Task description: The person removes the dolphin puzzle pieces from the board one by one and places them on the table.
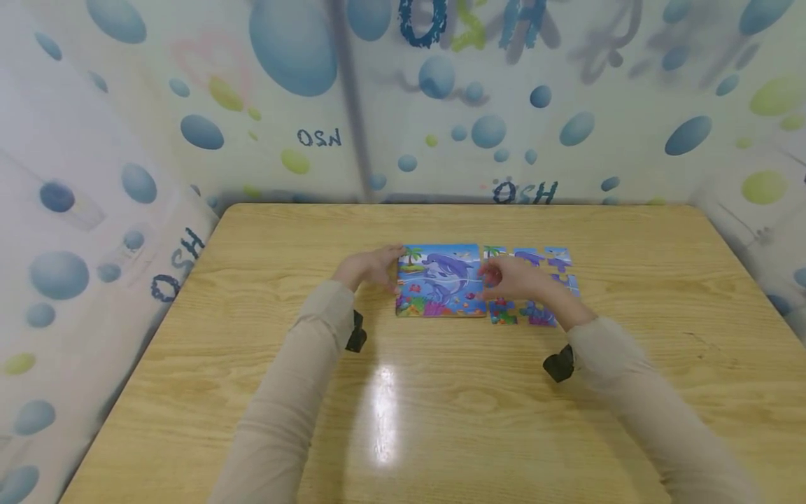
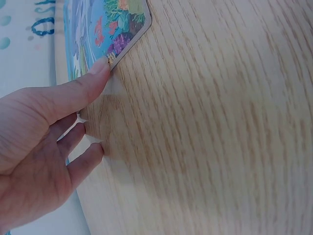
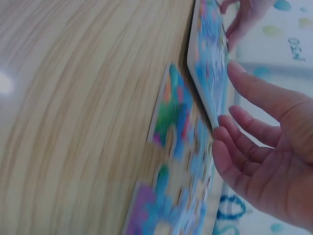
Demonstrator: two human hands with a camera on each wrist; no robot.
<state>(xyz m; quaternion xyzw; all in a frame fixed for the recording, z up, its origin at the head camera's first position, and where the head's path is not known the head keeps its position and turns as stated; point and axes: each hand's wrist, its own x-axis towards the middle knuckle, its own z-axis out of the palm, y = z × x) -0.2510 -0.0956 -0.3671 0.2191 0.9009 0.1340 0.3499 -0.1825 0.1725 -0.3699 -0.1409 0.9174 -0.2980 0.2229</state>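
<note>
A rectangular puzzle board (image 1: 441, 280) printed with dolphins, a palm tree and coral lies on the table. At its left edge is my left hand (image 1: 368, 267), the thumb (image 2: 95, 78) touching the rim near the coral corner; its other fingers are spread along that side. My right hand (image 1: 519, 278) is at the board's right edge, fingers (image 3: 230, 156) loosely bent at the rim and thumb apart from them. Beneath and beside that hand lie several jigsaw pieces (image 1: 502, 313) with a similar dolphin picture, spaced slightly apart. The hand hides some of them in the head view.
The wooden table (image 1: 441, 392) reaches back to a wall (image 1: 390, 105) patterned with blue and green drops. Dark wrist-worn devices (image 1: 559, 364) sit below both cuffs. A bright light reflection shows on the tabletop in front of the board.
</note>
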